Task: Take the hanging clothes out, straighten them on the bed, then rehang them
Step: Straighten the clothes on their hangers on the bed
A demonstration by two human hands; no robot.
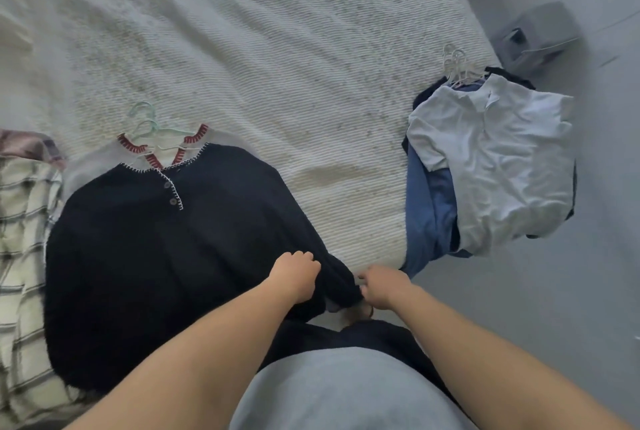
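Note:
A dark navy cardigan [149, 256] with white stitched edging lies flat on the white bed [277, 65], on top of a white garment with red stitching [138, 147]. Pale green hangers [149, 124] stick out at their necks. My left hand [296, 277] grips the cardigan's right sleeve with curled fingers. My right hand [381, 285] pinches the sleeve's cuff end just beside it, near the bed's front edge.
A pile of clothes on white hangers [457, 65], topped by a white polo shirt [502, 152] over blue garments, lies at the bed's right corner. A checked cream garment [24, 256] lies at the left. A grey box [536, 34] sits on the floor.

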